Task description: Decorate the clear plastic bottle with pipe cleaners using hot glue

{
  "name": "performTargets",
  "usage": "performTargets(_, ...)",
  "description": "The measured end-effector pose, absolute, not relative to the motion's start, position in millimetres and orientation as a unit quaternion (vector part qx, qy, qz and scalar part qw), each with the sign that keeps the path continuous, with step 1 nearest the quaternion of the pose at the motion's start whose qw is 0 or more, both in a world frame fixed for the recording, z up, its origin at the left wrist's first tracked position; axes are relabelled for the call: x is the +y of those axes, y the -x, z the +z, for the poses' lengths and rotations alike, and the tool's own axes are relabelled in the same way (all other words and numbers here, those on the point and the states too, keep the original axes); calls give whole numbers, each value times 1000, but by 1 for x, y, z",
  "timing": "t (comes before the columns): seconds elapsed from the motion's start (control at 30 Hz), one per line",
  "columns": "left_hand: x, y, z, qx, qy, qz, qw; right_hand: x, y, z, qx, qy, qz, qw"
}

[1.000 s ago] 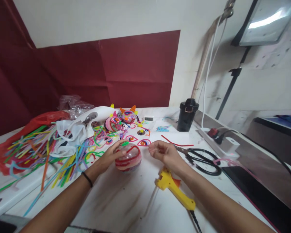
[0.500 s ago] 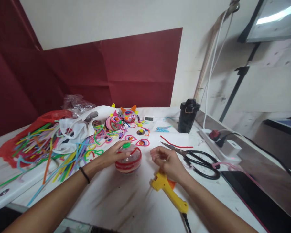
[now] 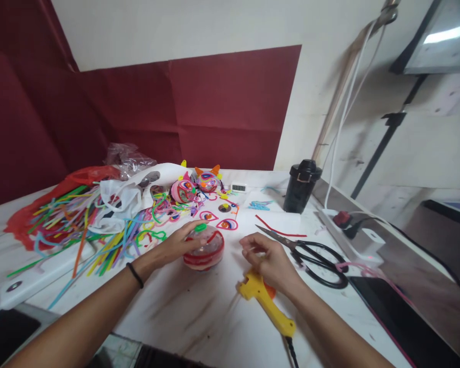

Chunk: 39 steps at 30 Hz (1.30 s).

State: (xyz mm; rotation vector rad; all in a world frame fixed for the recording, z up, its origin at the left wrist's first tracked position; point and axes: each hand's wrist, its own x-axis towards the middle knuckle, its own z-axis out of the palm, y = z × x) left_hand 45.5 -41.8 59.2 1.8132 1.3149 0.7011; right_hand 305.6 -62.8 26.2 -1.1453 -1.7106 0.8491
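Note:
My left hand [image 3: 176, 245] rests on a clear plastic ball [image 3: 204, 249] wound with red pipe cleaner and topped by a small green piece [image 3: 200, 227]; its fingers curl round the ball's left side and hold it on the white table [image 3: 199, 312]. My right hand [image 3: 268, 260] hovers just right of the ball with fingers curled in a loose pinch; what is between them is too small to make out. A yellow glue gun [image 3: 266, 301] lies under that wrist.
Black scissors [image 3: 310, 253] and a red pipe cleaner [image 3: 279, 228] lie to the right. A heap of coloured pipe cleaners [image 3: 80, 225], white cloth [image 3: 118, 199], two decorated balls [image 3: 195, 186] and eye shapes [image 3: 218, 220] sit behind. A black cup [image 3: 301, 185] and power strip [image 3: 352, 230] stand at right.
My right hand has drawn back from the ball toward the glue gun and curled in. The left hand stays on the ball. The view has shifted slightly left.

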Motion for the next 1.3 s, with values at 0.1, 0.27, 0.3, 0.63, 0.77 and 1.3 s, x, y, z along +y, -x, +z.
performTargets(0.1, -42, -45, 57, 520, -714, 270, 384, -70, -318, 38, -712, 474, 306, 419)
performTargets(0.27, -39, -41, 49, 516, -727, 285, 352, -100, -342, 40, -782, 474, 231, 332)
performTargets(0.3, -38, -41, 47, 515, -728, 291, 346, -107, -346, 37, -792, 468, 230, 317)
performTargets(0.63, -37, -46, 45, 512, -713, 297, 376, -136, -341, 15, -805, 543, 122, 205)
performTargets(0.77, -33, -43, 44, 494, -724, 306, 372, -136, -325, 8, -784, 602, 51, 140)
performTargets(1.3, -31, -37, 31, 473, -695, 353, 409, -156, -324, 13, -638, 546, 211, 501)
